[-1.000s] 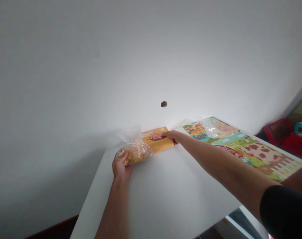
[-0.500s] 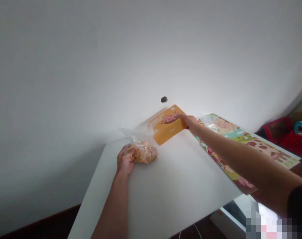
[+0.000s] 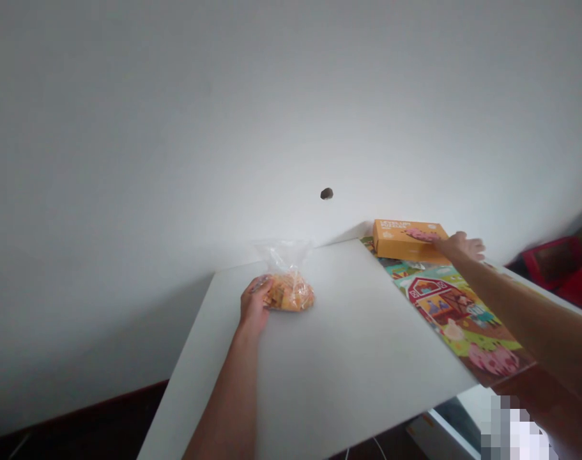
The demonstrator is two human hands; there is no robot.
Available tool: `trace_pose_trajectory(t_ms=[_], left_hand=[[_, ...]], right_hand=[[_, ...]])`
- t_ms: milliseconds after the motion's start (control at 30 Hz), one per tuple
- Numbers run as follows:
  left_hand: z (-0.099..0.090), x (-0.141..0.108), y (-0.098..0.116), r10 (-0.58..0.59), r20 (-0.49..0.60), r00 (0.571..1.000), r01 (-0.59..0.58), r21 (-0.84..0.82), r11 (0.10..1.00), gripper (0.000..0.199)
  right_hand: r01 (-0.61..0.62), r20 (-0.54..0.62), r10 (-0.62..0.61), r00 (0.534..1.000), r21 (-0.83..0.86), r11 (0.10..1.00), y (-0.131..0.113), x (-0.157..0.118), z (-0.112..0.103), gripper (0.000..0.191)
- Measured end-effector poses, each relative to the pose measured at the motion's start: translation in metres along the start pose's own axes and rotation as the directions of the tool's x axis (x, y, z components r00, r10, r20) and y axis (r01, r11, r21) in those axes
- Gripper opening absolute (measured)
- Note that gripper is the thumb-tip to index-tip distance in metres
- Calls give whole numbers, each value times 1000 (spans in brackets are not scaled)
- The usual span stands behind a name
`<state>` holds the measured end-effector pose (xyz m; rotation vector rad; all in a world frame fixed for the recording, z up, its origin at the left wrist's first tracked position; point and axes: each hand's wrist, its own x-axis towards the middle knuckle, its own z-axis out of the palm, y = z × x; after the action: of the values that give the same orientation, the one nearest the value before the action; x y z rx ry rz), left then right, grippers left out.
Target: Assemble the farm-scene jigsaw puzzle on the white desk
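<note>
On white tabletop (image 3: 329,358): left hand (image 3: 253,306) clutching clear plastic bag of orange pieces (image 3: 289,292); well right of it, right hand (image 3: 459,245) flat, fingers spread, on orange cardboard box (image 3: 404,240) atop colourful farm-print mat (image 3: 456,313).

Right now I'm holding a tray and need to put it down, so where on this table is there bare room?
The white table is bare from the clear bag of pieces under the left hand across to the farm puzzle, and toward the near edge. The far right is crowded: the orange box sits on the puzzle, right hand on it.
</note>
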<state>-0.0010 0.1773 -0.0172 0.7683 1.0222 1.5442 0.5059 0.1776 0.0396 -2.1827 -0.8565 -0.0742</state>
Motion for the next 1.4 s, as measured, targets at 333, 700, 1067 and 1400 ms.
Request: trace_pose_trajectory(t_ms=[333, 700, 1067, 1400], left_hand=[[10, -17, 3, 84, 108, 991, -75, -86, 993, 44], [5, -7, 2, 17, 218, 976, -40, 99, 994, 79], [-18, 4, 11, -237, 47, 970, 217, 259, 941, 46], [-14, -7, 3, -261, 191, 946, 105, 583, 806, 46]], right_hand=[[-508, 934, -321, 158, 355, 785, -129, -231, 72, 75], [-618, 782, -480, 399, 615, 489, -137, -229, 105, 31], [-237, 580, -343, 739, 700, 674, -129, -203, 91, 31], [543, 840, -525, 140, 378, 750, -94, -184, -11, 33]])
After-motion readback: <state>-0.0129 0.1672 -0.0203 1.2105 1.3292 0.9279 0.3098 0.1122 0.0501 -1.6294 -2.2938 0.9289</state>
